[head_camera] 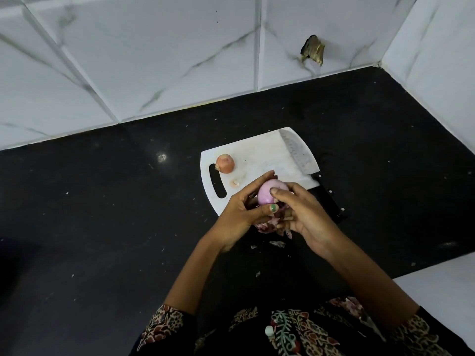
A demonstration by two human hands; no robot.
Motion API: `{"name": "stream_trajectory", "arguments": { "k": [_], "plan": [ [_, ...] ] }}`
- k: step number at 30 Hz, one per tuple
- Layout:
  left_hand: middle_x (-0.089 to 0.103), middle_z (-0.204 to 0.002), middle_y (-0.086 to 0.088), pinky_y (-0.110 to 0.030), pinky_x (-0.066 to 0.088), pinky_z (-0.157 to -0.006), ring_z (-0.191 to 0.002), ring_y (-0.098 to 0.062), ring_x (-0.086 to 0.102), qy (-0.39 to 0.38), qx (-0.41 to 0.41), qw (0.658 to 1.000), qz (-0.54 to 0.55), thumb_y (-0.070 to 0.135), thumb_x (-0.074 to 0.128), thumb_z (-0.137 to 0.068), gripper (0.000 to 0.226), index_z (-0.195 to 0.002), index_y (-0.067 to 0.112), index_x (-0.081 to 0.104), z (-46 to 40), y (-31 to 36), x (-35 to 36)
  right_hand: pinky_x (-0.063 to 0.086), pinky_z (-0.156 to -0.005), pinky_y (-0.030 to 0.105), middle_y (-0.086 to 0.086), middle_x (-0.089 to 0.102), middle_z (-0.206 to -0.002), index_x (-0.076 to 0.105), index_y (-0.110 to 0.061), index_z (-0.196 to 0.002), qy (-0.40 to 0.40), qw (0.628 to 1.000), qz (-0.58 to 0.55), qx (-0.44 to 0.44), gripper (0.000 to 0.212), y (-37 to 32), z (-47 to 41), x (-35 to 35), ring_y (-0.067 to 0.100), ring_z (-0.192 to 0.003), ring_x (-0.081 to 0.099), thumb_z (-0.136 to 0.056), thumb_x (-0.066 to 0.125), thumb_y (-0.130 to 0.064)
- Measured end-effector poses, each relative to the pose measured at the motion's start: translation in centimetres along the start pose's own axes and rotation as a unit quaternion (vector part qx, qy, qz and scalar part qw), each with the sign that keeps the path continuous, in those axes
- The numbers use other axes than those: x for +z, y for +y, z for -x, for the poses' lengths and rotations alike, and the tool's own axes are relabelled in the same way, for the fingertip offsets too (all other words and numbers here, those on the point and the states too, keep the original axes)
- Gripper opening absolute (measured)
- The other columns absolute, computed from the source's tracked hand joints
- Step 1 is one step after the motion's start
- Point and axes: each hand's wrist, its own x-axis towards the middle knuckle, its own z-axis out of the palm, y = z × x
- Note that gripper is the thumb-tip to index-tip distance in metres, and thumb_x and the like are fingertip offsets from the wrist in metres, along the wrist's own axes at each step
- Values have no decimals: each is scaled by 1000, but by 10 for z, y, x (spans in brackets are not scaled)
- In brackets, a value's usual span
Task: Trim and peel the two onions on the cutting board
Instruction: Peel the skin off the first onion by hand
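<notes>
Black counter: both hands, left hand and right hand, grip a half-peeled onion above the cutting board's near edge; last skin probably next, second onion untouched.

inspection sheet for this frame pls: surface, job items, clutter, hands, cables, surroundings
Surface: black countertop, small pale specks scattered on it.
Job's things: white cutting board; unpeeled onion resting on it near the handle slot; peeled onion held above the board's near edge; cleaver lying along the board's right side, handle off the board.
Clutter: cut onion end on the board; purple peel scraps under the hands.
Hands: left hand and right hand both grip the peeled onion.
Cables: nothing seen.
Surroundings: marbled white wall tiles, one with a broken hole.
</notes>
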Motion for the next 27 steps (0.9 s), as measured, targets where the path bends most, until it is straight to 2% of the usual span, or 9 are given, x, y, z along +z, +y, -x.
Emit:
{"name": "stream_trajectory", "arguments": {
  "k": [3, 5, 8, 11, 14, 18, 20, 23, 27],
  "plan": [
    [56, -136, 4, -35, 49, -100, -124, -15, 55, -3, 18, 999, -45, -6, 64, -84, 65, -141, 21, 45, 1, 2, -2, 51, -52, 22, 17, 69, -95, 68, -13, -98, 17, 999, 27, -25, 13, -1, -2, -2, 17, -70, 68, -86, 64, -11],
    [56, -135, 7, -28, 47, -101, -124, -9, 54, 0, 31, 997, -67, -6, 65, -83, 66, -140, 19, 45, 2, 4, -1, 55, -58, 27, 16, 71, -93, 70, -16, -92, 37, 997, 49, -43, 15, -1, -4, -3, 23, -76, 69, -83, 64, -6],
    [55, -138, 5, -30, 44, -105, -126, -8, 52, 6, 39, 997, -73, -6, 67, -82, 66, -140, 19, 46, 0, 4, 0, 58, -66, 35, 14, 73, -90, 72, -18, -88, 33, 996, 55, -62, 20, -2, -7, -5, 27, -82, 70, -82, 62, -1],
    [55, -139, 2, -34, 45, -105, -127, -11, 52, 5, 35, 997, -63, -5, 67, -82, 65, -139, 19, 47, -1, 5, -3, 57, -61, 29, 12, 73, -89, 72, -15, -93, 11, 997, 41, -64, 24, -3, -6, -8, 23, -78, 71, -83, 60, 3],
    [56, -137, 1, -36, 51, -97, -123, -17, 56, 13, 18, 1000, -14, -5, 66, -83, 63, -139, 19, 49, -1, 5, -5, 59, -59, 27, 11, 71, -75, 70, -7, -96, 25, 998, 12, -50, 25, -4, -7, -10, 18, -64, 70, -86, 52, 8],
    [59, -133, 3, -35, 56, -89, -117, -18, 61, 36, 6, 999, 27, -7, 67, -82, 63, -137, 18, 51, -1, 3, -7, 58, -64, 32, 13, 69, -71, 68, -5, -81, 95, 993, 31, -71, 23, -2, -8, -12, 22, -63, 69, -89, 48, 4],
    [59, -132, 5, -32, 57, -86, -116, -18, 61, 41, 2, 999, 31, -7, 68, -80, 63, -135, 19, 53, 0, 3, -7, 50, -57, 38, 21, 54, -64, 56, 4, -70, 165, 973, 104, -119, 22, 2, -10, -14, 29, -58, 58, -89, 46, -4],
    [60, -131, 6, -32, 56, -86, -117, -17, 61, 50, 4, 999, 21, -5, 70, -79, 63, -134, 21, 55, 1, 2, -9, 26, -56, 36, 12, 33, -61, 43, -8, -62, 193, 946, 219, -141, 26, 7, -11, -16, 19, -57, 31, -88, 40, -13],
    [60, -130, 7, -36, 55, -90, -117, -17, 61, 59, 14, 998, 8, -3, 72, -79, 62, -133, 23, 56, 1, 1, -8, 27, -52, 33, 11, 36, -52, 39, -5, -55, 160, 935, 274, -158, 46, 11, -14, -19, 18, -50, 35, -96, 48, -22]
  ]
}}
